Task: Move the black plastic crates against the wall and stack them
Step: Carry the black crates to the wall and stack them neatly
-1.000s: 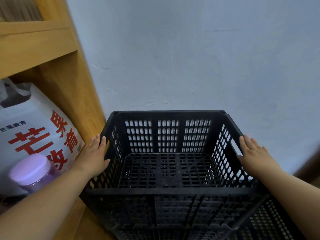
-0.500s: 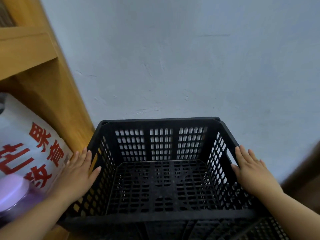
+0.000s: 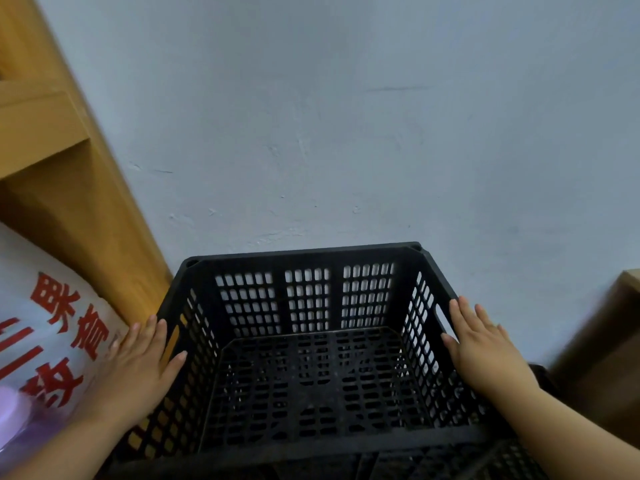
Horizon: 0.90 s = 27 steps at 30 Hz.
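A black plastic crate [image 3: 304, 253] with perforated walls stands with its back rim close to the pale blue wall [image 3: 346, 133]. It sits on top of a second black crate [image 3: 450, 462], of which only a strip shows at the bottom edge. My left hand [image 3: 138, 368] lies flat against the top crate's left outer wall, thumb over the rim. My right hand [image 3: 485, 351] presses the right outer wall beside the handle slot, thumb on the rim. Inside, the top crate holds nothing.
A wooden shelf unit [image 3: 86, 220] stands right beside the crate on the left. On it lie a white bag with red characters [image 3: 52, 323] and a purple-lidded jar [image 3: 10, 410]. A brown wooden piece [image 3: 606, 341] is at the right.
The view has tilted up and swung right, so the crate sits lower in frame. Both hands have stayed on the crate's sides, the left one slightly further back along the wall.
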### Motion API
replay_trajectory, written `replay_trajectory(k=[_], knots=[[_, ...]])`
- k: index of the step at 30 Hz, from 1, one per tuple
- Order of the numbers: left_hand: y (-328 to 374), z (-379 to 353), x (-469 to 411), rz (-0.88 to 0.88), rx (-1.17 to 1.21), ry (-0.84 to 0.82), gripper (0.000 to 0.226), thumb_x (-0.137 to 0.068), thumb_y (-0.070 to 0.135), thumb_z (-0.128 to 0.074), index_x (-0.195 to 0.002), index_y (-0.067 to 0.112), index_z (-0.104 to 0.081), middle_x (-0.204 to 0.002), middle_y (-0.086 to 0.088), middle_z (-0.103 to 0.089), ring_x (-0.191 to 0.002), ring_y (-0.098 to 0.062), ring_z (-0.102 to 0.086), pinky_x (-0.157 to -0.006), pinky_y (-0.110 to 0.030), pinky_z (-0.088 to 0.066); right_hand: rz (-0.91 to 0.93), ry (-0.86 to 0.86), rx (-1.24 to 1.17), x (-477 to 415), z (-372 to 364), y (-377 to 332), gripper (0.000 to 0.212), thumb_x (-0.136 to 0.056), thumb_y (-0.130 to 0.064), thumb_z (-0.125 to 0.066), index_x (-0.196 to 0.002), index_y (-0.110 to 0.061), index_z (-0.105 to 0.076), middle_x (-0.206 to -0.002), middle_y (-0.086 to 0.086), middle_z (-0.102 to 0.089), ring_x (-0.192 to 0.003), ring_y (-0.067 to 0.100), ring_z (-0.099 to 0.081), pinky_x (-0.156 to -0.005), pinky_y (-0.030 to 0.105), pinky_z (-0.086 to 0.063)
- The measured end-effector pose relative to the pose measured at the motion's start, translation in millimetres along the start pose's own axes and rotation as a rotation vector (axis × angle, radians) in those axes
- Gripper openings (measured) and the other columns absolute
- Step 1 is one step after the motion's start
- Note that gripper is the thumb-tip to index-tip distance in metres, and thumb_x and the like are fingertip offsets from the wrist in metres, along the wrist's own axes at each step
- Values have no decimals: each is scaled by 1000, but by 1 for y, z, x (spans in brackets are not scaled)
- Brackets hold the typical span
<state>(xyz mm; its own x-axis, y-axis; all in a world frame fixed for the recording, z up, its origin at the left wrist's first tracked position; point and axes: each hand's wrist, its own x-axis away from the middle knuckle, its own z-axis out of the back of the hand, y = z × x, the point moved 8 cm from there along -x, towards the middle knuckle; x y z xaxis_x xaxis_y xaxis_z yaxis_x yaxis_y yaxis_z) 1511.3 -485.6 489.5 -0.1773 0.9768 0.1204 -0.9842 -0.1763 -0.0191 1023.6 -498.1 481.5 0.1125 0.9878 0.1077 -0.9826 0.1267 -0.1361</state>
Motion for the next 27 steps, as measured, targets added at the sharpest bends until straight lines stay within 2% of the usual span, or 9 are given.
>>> replay_trajectory(k=[3, 5, 6, 7, 9, 11, 19, 23, 27], knots=[[-2, -2, -1, 16, -112, -12, 78, -89, 62, -3, -148, 12, 7, -158, -6, 11, -145, -23, 9, -118, -42, 2, -11, -15, -3, 8, 3, 1, 67, -93, -54, -11, -147, -22, 13, -155, -5, 19, -144, 19, 11, -118, 43, -3], [10, 4, -11, -24, -179, 68, 84, -86, 65, 1, -149, 10, -7, -158, -11, -1, -145, -26, 1, -118, -46, -6, -13, -23, -41, 13, 6, 1, 85, -72, -67, 10, -146, -25, 13, -151, -11, 23, -144, 16, 13, -117, 43, 1], [21, 9, -16, -16, -184, 70, 85, -85, 66, -2, -149, 10, -8, -158, -11, -2, -145, -25, 0, -117, -45, -8, -21, -21, -69, 15, 8, 4, 93, -63, -68, 17, -146, -27, 13, -149, -14, 24, -143, 15, 14, -116, 43, 3], [34, 15, -22, -8, -169, 87, 87, -83, 68, -3, -149, 11, -3, -158, -10, 3, -144, -21, 4, -118, -43, -8, -37, -8, -100, 14, 12, 10, 93, -62, -69, 18, -146, -29, 13, -148, -15, 23, -143, 13, 14, -116, 43, 4], [76, 32, -34, -39, -130, 96, 86, -82, 69, -1, -148, 16, 8, -157, -4, 15, -143, -17, 13, -118, -41, -1, -98, 38, -161, 8, 25, 31, 73, -83, -64, 2, -146, -29, 12, -153, -10, 21, -143, 13, 15, -116, 44, 4], [136, 50, -37, -142, -125, 121, 79, -87, 65, -5, -147, 16, 12, -156, -3, 19, -144, -19, 15, -117, -39, 4, -179, 76, -194, 7, 39, 61, 62, -94, -52, -11, -146, -27, 12, -155, -6, 19, -143, 15, 15, -116, 46, 3], [391, 81, -6, -523, 38, 171, 74, -93, 58, -12, -148, 16, 12, -155, -5, 22, -143, -18, 19, -117, -38, 5, -371, 56, -194, 10, 32, 209, 63, -96, -48, -19, -147, -25, 10, -156, -2, 17, -143, 17, 15, -115, 48, 4], [504, 59, 7, -569, 80, 140, 72, -94, 55, -15, -148, 15, 12, -155, -5, 22, -143, -19, 19, -116, -38, 9, -387, 20, -158, -3, 12, 289, 64, -96, -48, -21, -147, -26, 9, -156, -2, 15, -143, 17, 13, -115, 47, 3], [601, 17, 9, -533, 82, 89, 71, -96, 51, -18, -147, 15, 13, -155, -5, 24, -142, -19, 21, -115, -38, 10, -355, -54, -116, -26, -11, 369, 65, -96, -47, -24, -146, -26, 11, -156, -3, 17, -143, 15, 15, -116, 47, 4]])
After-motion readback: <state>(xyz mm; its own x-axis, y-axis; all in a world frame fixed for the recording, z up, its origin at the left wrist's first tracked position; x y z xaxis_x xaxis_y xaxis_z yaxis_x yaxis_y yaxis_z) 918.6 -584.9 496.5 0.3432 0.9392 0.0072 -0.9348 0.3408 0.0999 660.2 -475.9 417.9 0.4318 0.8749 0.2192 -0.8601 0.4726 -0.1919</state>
